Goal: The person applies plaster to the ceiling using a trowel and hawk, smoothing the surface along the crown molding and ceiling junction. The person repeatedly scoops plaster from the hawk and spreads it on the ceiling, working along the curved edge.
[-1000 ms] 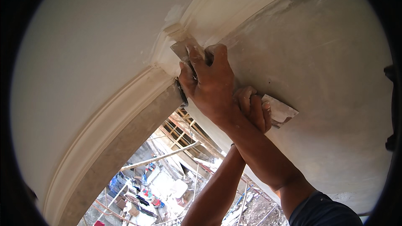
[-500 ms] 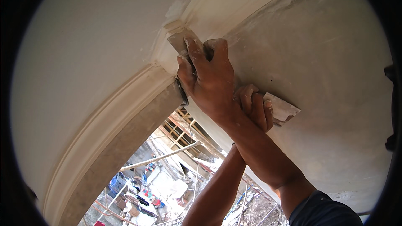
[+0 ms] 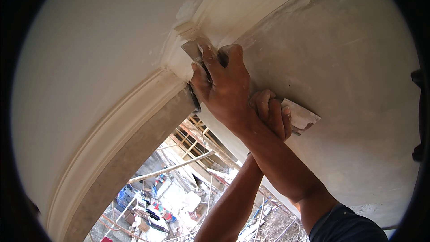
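Observation:
My right hand (image 3: 224, 85) is raised at the corner where the moldings meet. Its fingers are closed on a putty knife (image 3: 191, 50), whose flat blade lies against the pale corner molding (image 3: 183, 31). My forearms cross, the right one in front of the left. Behind my right wrist, my left hand (image 3: 271, 113) is closed on a second flat metal blade, a scraper (image 3: 302, 115) with pale smears, close to the grey plastered wall (image 3: 349, 80). The scraper's grip is hidden by my fingers.
A curved molding (image 3: 107, 116) sweeps down to the lower left beside a smooth pale surface (image 3: 89, 40). A small dark object (image 3: 194, 98) sits at the opening's upper corner. Through the opening, far below, show poles (image 3: 172, 168), rubble (image 3: 282, 224) and scattered items.
My right hand and its putty knife have shifted slightly down and right along the corner molding. My left hand and its scraper have barely moved.

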Demonstrator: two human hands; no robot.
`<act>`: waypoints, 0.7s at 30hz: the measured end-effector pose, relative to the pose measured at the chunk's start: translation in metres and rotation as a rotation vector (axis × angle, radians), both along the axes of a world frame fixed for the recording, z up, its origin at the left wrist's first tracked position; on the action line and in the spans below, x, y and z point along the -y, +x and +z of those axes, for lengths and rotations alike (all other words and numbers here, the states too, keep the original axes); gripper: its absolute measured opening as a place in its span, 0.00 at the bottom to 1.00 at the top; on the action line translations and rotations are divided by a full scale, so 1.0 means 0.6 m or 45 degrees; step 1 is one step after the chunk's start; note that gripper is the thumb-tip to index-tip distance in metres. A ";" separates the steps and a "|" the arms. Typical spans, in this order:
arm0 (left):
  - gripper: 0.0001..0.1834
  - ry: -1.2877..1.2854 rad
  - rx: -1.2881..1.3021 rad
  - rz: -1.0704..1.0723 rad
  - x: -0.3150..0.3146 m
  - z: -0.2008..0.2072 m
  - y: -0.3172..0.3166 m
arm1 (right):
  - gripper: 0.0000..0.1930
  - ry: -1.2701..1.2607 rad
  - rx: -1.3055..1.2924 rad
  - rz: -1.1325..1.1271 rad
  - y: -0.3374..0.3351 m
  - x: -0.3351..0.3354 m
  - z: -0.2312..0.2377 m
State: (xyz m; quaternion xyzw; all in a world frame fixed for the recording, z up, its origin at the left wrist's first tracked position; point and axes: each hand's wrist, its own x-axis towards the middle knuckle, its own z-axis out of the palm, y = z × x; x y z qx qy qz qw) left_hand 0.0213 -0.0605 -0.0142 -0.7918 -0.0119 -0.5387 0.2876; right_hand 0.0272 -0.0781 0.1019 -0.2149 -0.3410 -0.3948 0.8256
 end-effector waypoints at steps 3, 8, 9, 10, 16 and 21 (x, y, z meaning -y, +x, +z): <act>0.13 -0.026 -0.016 0.029 0.000 -0.002 -0.002 | 0.22 0.072 0.026 0.002 0.000 -0.003 0.001; 0.10 0.107 0.044 0.007 -0.005 0.002 0.002 | 0.22 0.085 0.033 0.028 0.001 -0.008 0.003; 0.09 0.101 0.039 0.006 -0.005 0.002 0.002 | 0.22 0.080 0.046 0.028 0.001 -0.008 0.003; 0.09 0.097 0.034 0.005 -0.005 0.002 0.002 | 0.23 0.099 0.049 0.022 0.001 -0.008 0.003; 0.13 0.044 0.006 0.011 -0.004 0.000 0.002 | 0.23 0.079 0.058 0.023 0.002 -0.006 0.003; 0.12 0.070 0.009 0.026 -0.003 0.002 0.002 | 0.23 0.073 0.034 0.027 0.002 -0.004 0.001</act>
